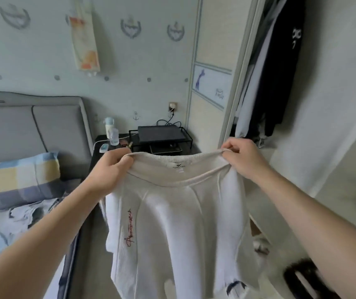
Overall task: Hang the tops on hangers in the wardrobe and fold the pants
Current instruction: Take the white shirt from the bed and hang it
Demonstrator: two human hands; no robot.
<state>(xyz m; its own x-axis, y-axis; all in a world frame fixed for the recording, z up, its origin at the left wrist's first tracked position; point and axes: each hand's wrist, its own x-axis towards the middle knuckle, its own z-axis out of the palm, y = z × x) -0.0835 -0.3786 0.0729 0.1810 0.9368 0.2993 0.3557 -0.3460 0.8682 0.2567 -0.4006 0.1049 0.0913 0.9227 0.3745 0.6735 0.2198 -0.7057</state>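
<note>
Pants: white sweatpants [172, 223] hung mid-view, legs dropping toward 6 o'clock; open wardrobe [269, 72] at 1 o'clock.
Left grip: left hand [112, 167] pinched the waistband [179, 160] at its 9 o'clock end.
Right grip: right hand [243, 156] pinched the 3 o'clock end.
Handling: looked soft, limp and light; the waistband corners seemed the surest hold for folding.

The white knit garment [172, 212] hangs between left hand [110, 169] and right hand [243, 160], before the black wire rack [162, 134]. The grey padded bed [32, 126] lies left, the open white wardrobe [269, 83] right.
</note>
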